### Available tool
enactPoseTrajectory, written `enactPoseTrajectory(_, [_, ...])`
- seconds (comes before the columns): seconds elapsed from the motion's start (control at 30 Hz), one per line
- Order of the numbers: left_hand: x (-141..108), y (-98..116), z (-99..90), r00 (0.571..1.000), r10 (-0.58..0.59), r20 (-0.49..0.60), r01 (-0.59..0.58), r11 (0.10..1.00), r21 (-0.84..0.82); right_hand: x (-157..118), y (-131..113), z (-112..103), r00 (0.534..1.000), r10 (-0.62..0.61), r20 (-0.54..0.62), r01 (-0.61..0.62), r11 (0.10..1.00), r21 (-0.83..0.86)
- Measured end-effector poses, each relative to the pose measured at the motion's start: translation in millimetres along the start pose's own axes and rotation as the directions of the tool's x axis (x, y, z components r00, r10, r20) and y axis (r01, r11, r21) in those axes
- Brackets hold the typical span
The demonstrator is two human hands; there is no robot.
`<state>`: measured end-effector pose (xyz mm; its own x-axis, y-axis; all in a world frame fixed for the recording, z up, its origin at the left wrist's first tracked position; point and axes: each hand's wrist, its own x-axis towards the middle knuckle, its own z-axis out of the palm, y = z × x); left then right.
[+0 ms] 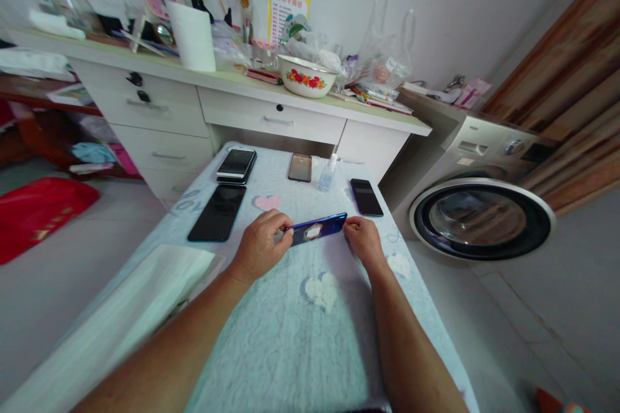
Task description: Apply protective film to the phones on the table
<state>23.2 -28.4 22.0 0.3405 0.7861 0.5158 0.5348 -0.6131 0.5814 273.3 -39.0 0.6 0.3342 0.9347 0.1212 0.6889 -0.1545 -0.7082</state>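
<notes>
Blue phone [320, 230] spans both hands [261, 242], near a translucent bottle [327, 175], contents unclear

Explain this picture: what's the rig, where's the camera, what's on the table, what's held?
No machine here, just a person's two bare hands. The one picture comes from a head-worn camera looking forward and down. The left hand pinches one end of a blue phone; the right hand is at the other end, its grip unclear. On the cloth-covered table lie a large dark phone, a stack of phones, a phone or case, and a smaller dark phone. A clear bottle stands there too.
</notes>
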Motion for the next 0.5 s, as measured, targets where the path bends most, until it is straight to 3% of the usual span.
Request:
enactPoseTrajectory(0.13, [-0.1, -1.2, 0.4, 1.000, -0.004, 0.002, 0.004, 1.000, 0.005, -3.6, -8.5, -2.2, 0.999, -0.047, 0.021, 0.050, 0.979, -0.195])
enactPoseTrajectory(0.23, [-0.1, -2.2, 0.4, 1.000, -0.005, 0.006, 0.005, 1.000, 0.002, -3.1, -8.0, -1.5, 0.998, -0.066, 0.019, 0.069, 0.969, -0.236])
enactPoseTrajectory(0.4, [-0.2, -2.9, 1.1, 1.000, -0.005, 0.010, 0.005, 1.000, 0.005, 2.2, 3.6, 2.6, 1.000, 0.007, -0.025, -0.006, 0.999, 0.053])
enactPoseTrajectory(0.5, [-0.4, -3.0, 1.9, 1.000, -0.004, 0.007, 0.004, 1.000, 0.007, 4.7, 8.4, 5.2, 0.998, 0.025, -0.057, -0.007, 0.955, 0.297])
